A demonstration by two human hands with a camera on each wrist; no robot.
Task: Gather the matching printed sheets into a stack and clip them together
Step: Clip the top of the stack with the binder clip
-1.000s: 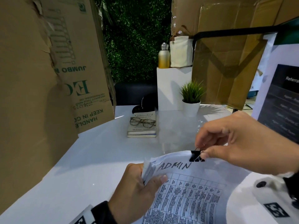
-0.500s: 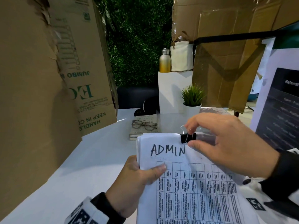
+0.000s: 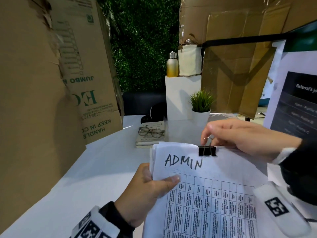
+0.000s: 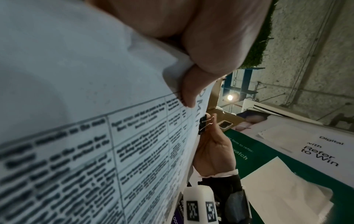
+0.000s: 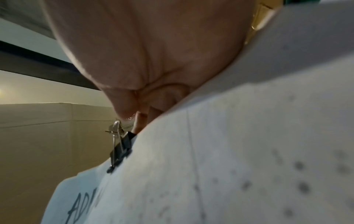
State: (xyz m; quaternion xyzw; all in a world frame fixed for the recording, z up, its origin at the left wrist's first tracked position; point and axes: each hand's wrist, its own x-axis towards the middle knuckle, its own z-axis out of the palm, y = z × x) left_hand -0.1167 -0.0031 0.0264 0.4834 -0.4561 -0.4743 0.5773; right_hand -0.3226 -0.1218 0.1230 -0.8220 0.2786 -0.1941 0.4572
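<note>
A stack of printed sheets with a table and the handwritten word ADMIN is held upright above the white table. My left hand grips the stack's left edge, thumb on the front page. A black binder clip sits on the top edge of the stack. My right hand pinches the clip's wire handles from above. In the left wrist view the clip shows on the page edge. The right wrist view has the clip under my fingertips.
A small stack of books with eyeglasses lies further back on the table, beside a potted plant. Tall cardboard panels stand at the left and back right. A dark poster leans at the right.
The stack has been raised upright and straightened towards me. The clip now sits fully over the top edge, with my right hand still on its handles.
</note>
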